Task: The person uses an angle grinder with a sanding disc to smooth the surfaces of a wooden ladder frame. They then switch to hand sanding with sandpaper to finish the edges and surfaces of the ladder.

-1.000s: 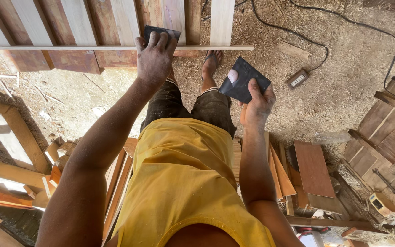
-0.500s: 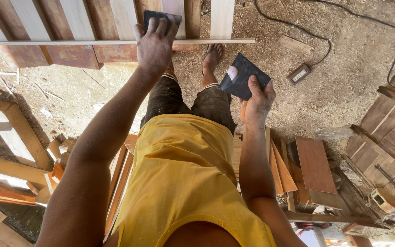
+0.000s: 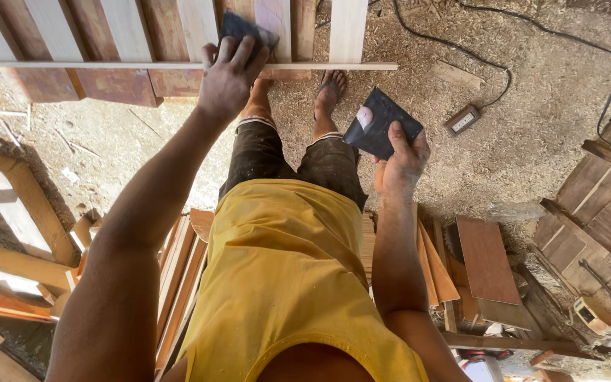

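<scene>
**Sandpaper pressed further up the slatted frame**

Compared with a second ago, the left hand is seen slightly higher on the work: the dark sandpaper sheet beneath its fingers now lies above the thin cross strip, on the slats at the upper centre of the frame. The fingers are spread flat and pressed down on the sheet rather than curled round it. That shift is read as one stroke of a rubbing motion along the wood, so sanding is judged to be under way, not finished.

The right hand is hardly altered. It is held at centre right, away from the frame, and a second dark sheet of sandpaper with a pale worn patch is pinched between thumb and fingers.

No true container is shown. At the lower right, loose boards are stacked, a tape measure lies on the ground, and a power strip rests on the sawdust-covered floor at the upper right. What lies under the boards cannot be told.
</scene>
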